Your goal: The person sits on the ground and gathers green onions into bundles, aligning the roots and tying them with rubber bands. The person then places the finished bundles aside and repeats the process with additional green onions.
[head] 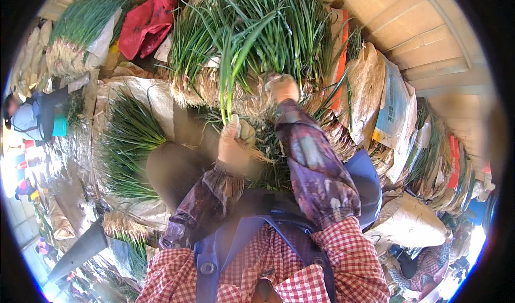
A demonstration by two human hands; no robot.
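Observation:
My left hand is closed around a few green onion plants. Their leaves point away from me, and pale roots hang out below the fist. Beyond it lies a large heap of green onions, leaves at the far side and tangled roots towards me. My right hand reaches into the near, root side of this heap with its fingers curled. Whether it grips any stalks is hidden. Loose green trimmings cover the ground between my legs.
Another green onion bundle lies on sacking beside my left knee. A red cloth sits left of the heap. Woven sacks and more bundles line the right, below a wooden wall. A person is at far left, another at lower right.

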